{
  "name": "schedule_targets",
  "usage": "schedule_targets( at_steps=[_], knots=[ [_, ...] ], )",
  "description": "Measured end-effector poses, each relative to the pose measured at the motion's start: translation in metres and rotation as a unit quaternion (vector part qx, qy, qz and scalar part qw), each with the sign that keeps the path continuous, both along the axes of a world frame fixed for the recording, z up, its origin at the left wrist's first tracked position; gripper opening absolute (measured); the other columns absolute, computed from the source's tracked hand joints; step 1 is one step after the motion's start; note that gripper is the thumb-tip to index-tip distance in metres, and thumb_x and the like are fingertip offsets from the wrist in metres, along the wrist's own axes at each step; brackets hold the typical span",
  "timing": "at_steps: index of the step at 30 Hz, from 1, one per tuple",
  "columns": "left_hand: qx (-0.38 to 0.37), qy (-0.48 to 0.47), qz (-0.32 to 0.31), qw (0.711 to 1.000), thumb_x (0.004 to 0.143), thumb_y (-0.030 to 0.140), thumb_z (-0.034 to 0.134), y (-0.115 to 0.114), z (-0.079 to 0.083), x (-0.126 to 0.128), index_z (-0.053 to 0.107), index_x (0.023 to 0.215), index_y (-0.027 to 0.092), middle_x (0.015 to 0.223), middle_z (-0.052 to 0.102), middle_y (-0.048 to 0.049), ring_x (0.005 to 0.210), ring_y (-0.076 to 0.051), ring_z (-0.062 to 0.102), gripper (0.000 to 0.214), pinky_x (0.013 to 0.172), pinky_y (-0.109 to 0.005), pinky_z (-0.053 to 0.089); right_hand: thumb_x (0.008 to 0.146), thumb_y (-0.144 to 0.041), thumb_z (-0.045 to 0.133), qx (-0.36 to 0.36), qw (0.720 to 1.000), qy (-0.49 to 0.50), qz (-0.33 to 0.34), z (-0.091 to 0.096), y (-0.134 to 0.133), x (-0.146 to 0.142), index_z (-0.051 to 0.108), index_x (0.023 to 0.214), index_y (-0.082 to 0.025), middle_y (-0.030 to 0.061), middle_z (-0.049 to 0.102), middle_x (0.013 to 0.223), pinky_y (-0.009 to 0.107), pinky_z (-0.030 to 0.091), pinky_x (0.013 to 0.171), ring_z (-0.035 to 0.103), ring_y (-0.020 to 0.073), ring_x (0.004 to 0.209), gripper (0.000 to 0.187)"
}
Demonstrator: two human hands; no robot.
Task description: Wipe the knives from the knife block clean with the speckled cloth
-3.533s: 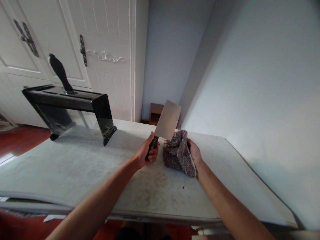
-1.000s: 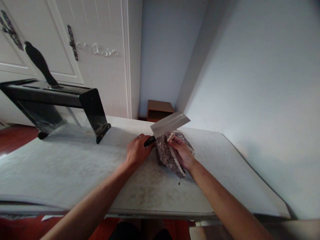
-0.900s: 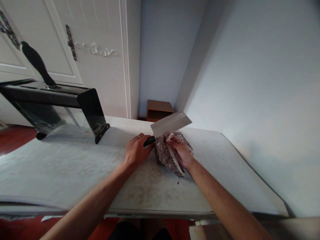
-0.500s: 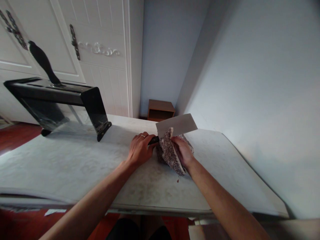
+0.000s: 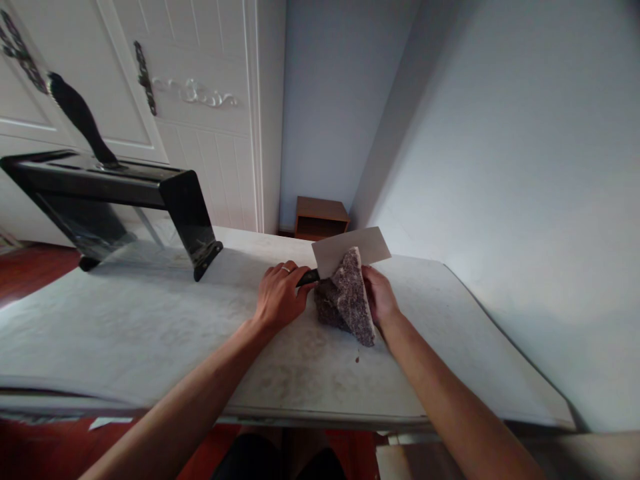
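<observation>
Speckled grey cloth [image 5: 350,300] stands bunched on the table [image 5: 150,327], just right of the middle, its peak leaning against the flat of the cleaver [image 5: 327,257]. The cleaver stands on edge behind it, with the blade pointing right towards the wall [image 5: 500,167].

The left hand [image 5: 280,297] is wrapped tight round the black handle with the knuckles up and a ring [image 5: 285,269] on one finger. The right hand [image 5: 381,297] grips the far side of the cloth with the fingers folded into it.

Judging by this pose, the cloth is being rubbed along the blade. That goes best with the cloth kept thick between fingers and steel and the stroke running from the back of the blade towards the edge, never along the edge. The handle hand should stay braced on the table so the blade cannot twist.

Hard to make out:
- The cutting edge and the lower half of the blade are behind the cloth.
- The right fingertips are buried, so I cannot tell how near they are to the steel.
- The handle barely shows inside the fist.

A dark speck [image 5: 357,360] lies near the cloth, but I cannot tell what it is. Further left, a black knife rack [image 5: 125,190] holds one knife [image 5: 80,120] with its blade sunk out of sight. The rack's left end is cut off by the frame.
</observation>
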State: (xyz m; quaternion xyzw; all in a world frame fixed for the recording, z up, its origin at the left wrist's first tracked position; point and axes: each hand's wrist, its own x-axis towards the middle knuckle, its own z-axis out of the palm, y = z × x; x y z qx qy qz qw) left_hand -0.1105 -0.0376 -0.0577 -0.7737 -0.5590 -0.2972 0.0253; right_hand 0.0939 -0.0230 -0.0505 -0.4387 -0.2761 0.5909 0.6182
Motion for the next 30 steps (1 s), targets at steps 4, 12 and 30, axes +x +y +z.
schedule_targets(
  at_steps=[4, 12, 30],
  knots=[
    [0.004, -0.001, 0.007, 1.0, 0.09, 0.045, 0.054, -0.001, 0.0, -0.001, 0.063, 0.112, 0.027, 0.101, 0.063, -0.0032, 0.098, -0.021, 0.058, 0.03, 0.085, -0.035, 0.043, 0.065, -0.028, 0.072, 0.027, 0.998, -0.022, -0.044, -0.006, 0.007, 0.012, 0.063, 0.071, -0.015, -0.0002, 0.061, 0.066, 0.025, 0.048, 0.061, 0.055, 0.0127, 0.062, 0.017],
    [-0.004, -0.005, 0.013, 1.0, 0.089, 0.042, 0.056, -0.001, 0.001, -0.001, 0.063, 0.112, 0.028, 0.102, 0.063, -0.0022, 0.099, -0.022, 0.058, 0.028, 0.086, -0.036, 0.045, 0.07, -0.031, 0.071, 0.016, 0.992, -0.008, -0.124, -0.015, 0.021, 0.033, 0.066, 0.08, -0.016, 0.0007, 0.068, 0.071, 0.029, 0.055, 0.065, 0.063, 0.0169, 0.065, 0.019],
    [-0.149, -0.295, -0.021, 0.944, 0.088, 0.049, 0.051, 0.001, 0.007, -0.001, 0.069, 0.088, 0.018, 0.077, 0.063, 0.001, 0.075, -0.01, 0.055, 0.036, 0.067, -0.021, 0.033, 0.085, -0.02, 0.048, -0.097, 0.983, 0.099, -0.124, 0.004, 0.021, 0.029, 0.06, 0.076, -0.014, 0.0029, 0.065, 0.065, 0.027, 0.055, 0.061, 0.061, 0.0155, 0.058, 0.016]
  ],
)
